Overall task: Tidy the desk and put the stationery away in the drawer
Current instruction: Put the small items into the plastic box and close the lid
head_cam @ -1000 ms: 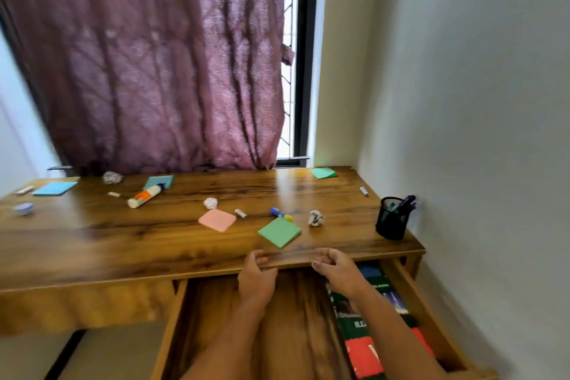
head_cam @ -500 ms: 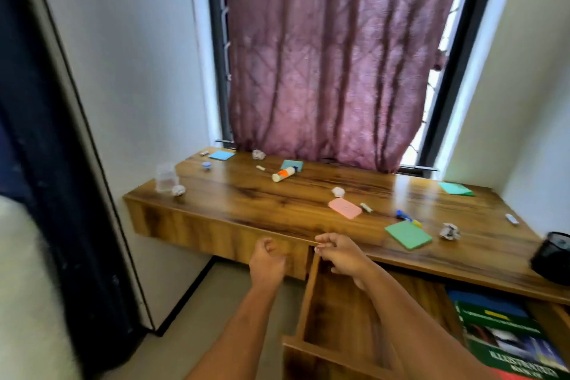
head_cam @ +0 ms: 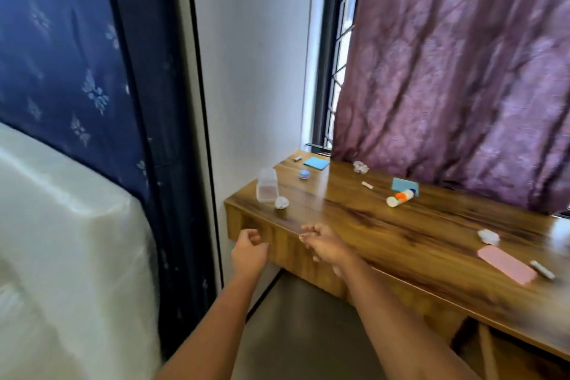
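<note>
Two hands are hovering at the near-left corner of the desk [head_cam: 385, 225] — left hand [head_cam: 249, 251] and right hand [head_cam: 324, 245] both loosely curled, grasping nothing. Stationery is lying scattered on the desktop: glue stick [head_cam: 401, 197] far back by the curtain [head_cam: 462, 71], blue pad [head_cam: 316, 162] at the far-left corner, pink pad [head_cam: 505, 264] to the right. Crumpled paper [head_cam: 281, 202] is sitting just beside a clear container [head_cam: 267, 185] — both near the left edge.
</note>
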The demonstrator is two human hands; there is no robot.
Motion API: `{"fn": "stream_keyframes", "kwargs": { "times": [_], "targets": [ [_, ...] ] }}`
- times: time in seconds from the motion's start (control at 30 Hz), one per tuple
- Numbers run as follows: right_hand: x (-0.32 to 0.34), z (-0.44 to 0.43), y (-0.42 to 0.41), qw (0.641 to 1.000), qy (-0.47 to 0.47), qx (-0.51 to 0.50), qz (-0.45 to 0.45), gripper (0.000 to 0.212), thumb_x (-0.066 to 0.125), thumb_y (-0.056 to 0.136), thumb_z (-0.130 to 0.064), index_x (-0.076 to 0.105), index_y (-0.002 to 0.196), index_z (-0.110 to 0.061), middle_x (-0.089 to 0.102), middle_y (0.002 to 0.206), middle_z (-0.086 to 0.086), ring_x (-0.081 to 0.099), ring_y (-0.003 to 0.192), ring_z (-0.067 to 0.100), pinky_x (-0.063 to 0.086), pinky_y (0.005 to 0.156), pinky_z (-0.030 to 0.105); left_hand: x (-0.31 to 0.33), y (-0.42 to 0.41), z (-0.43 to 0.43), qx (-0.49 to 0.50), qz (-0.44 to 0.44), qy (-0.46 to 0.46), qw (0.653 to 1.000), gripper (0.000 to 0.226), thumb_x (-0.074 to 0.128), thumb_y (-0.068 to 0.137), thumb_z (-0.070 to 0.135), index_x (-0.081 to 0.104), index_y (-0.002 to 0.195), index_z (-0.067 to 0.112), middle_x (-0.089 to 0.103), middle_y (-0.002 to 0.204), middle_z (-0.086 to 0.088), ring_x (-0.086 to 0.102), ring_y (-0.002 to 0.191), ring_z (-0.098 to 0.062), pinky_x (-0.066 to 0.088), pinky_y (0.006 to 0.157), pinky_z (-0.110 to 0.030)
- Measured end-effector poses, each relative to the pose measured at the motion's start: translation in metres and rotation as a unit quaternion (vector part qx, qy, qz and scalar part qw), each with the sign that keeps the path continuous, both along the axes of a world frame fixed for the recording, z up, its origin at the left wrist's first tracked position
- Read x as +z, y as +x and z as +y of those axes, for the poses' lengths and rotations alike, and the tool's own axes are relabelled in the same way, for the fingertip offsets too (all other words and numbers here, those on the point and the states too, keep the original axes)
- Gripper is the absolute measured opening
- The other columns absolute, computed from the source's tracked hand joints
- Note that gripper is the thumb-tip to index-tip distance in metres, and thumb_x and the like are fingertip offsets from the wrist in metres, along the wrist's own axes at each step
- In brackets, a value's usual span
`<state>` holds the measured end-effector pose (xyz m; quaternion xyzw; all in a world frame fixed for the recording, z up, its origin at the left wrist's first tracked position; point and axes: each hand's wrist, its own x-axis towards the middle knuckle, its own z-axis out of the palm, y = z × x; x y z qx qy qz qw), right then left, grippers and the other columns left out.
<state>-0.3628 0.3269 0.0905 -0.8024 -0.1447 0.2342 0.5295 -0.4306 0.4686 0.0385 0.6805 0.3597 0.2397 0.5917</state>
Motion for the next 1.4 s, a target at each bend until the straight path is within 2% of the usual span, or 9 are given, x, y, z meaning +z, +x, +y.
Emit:
{"fn": "stream_keyframes", "kwargs": {
  "times": [0.17, 0.5, 0.63, 0.77, 1.0, 1.17, 1.27, 1.33, 1.4],
  "targets": [
    [-0.019, 0.062, 0.019, 1.0, -0.003, 0.013, 0.016, 0.026, 0.056, 0.094, -0.016, 0.057, 0.12, -0.015, 0.059, 0.103, -0.001, 0.051, 0.079, -0.001, 0.04, 0.061, 0.015, -0.007, 0.018, 0.067, 0.015, 0.029, -0.024, 0.999, 0.029, 0.064, 0.084, 0.009, 0.056, 0.111, 0.016, 0.062, 0.111, -0.004, 0.059, 0.102, -0.021, 0.051, 0.091, -0.039],
    [-0.019, 0.136, 0.125, 1.0, 0.002, -0.025, -0.008, 0.033, 0.055, 0.094, -0.016, 0.057, 0.127, -0.015, 0.06, 0.124, 0.004, 0.057, 0.102, 0.015, 0.044, 0.067, 0.021, 0.003, 0.111, 0.134, -0.037, 0.027, -0.086, 0.995, 0.028, 0.062, 0.089, 0.018, 0.051, 0.114, 0.022, 0.057, 0.111, 0.0, 0.054, 0.102, -0.019, 0.049, 0.095, -0.04],
    [-0.027, 0.179, 0.18, 0.999, -0.017, -0.029, -0.013, 0.037, 0.05, 0.097, -0.02, 0.054, 0.133, -0.016, 0.056, 0.134, 0.004, 0.054, 0.117, 0.021, 0.048, 0.095, 0.032, 0.004, 0.16, 0.162, -0.039, 0.049, -0.108, 0.992, 0.032, 0.06, 0.09, 0.023, 0.05, 0.12, 0.02, 0.055, 0.12, -0.003, 0.051, 0.105, -0.02, 0.046, 0.099, -0.043],
    [-0.038, 0.21, 0.235, 0.998, -0.03, -0.049, 0.011, 0.035, 0.045, 0.099, -0.024, 0.054, 0.131, -0.013, 0.058, 0.132, 0.006, 0.055, 0.117, 0.023, 0.046, 0.097, 0.032, 0.0, 0.21, 0.179, -0.045, 0.083, -0.126, 0.988, 0.043, 0.055, 0.092, 0.03, 0.043, 0.133, 0.02, 0.049, 0.132, -0.005, 0.046, 0.11, -0.022, 0.044, 0.1, -0.043],
    [-0.067, 0.237, 0.287, 0.997, -0.018, -0.032, 0.065, 0.032, 0.041, 0.1, -0.026, 0.056, 0.126, -0.015, 0.061, 0.125, 0.009, 0.059, 0.106, 0.023, 0.052, 0.091, 0.036, -0.002, 0.277, 0.183, -0.046, 0.081, -0.202, 0.975, 0.048, 0.046, 0.097, 0.038, 0.037, 0.138, 0.014, 0.052, 0.114, -0.008, 0.052, 0.078, -0.016, 0.042, 0.06, -0.029],
    [-0.056, 0.234, 0.315, 0.997, 0.029, 0.02, 0.064, 0.019, 0.046, 0.097, -0.039, 0.05, 0.116, -0.038, 0.057, 0.121, -0.003, 0.059, 0.106, 0.02, 0.052, 0.096, 0.043, 0.0, 0.313, 0.19, -0.05, 0.069, -0.253, 0.964, 0.063, 0.044, 0.091, 0.058, 0.036, 0.141, 0.02, 0.052, 0.129, -0.01, 0.055, 0.105, -0.029, 0.046, 0.075, -0.039],
    [-0.036, 0.221, 0.333, 0.995, 0.069, 0.045, 0.054, 0.034, 0.056, 0.094, -0.031, 0.045, 0.125, -0.038, 0.046, 0.116, -0.009, 0.052, 0.111, 0.02, 0.052, 0.096, 0.043, 0.009, 0.328, 0.188, -0.11, 0.002, -0.313, 0.943, 0.067, 0.039, 0.087, 0.066, 0.045, 0.134, 0.02, 0.056, 0.115, -0.001, 0.056, 0.093, -0.021, 0.045, 0.082, -0.042],
    [-0.027, 0.21, 0.341, 0.995, 0.075, 0.06, 0.015, 0.044, 0.061, 0.091, -0.02, 0.041, 0.127, -0.037, 0.053, 0.116, -0.004, 0.057, 0.108, 0.019, 0.056, 0.086, 0.034, 0.009, 0.336, 0.189, -0.124, -0.027, -0.314, 0.941, 0.071, 0.038, 0.082, 0.069, 0.044, 0.133, 0.021, 0.059, 0.115, -0.003, 0.058, 0.097, -0.021, 0.048, 0.087, -0.041],
    [-0.026, 0.198, 0.347, 0.995, 0.036, 0.065, -0.071, 0.05, 0.062, 0.09, -0.013, 0.038, 0.129, -0.034, 0.059, 0.104, -0.001, 0.06, 0.093, 0.011, 0.052, 0.077, 0.02, 0.003, 0.341, 0.193, -0.146, -0.031, -0.284, 0.947, 0.085, 0.041, 0.071, 0.071, 0.038, 0.14, 0.023, 0.049, 0.137, -0.002, 0.05, 0.123, -0.029, 0.041, 0.103, -0.047]
  ]
}}
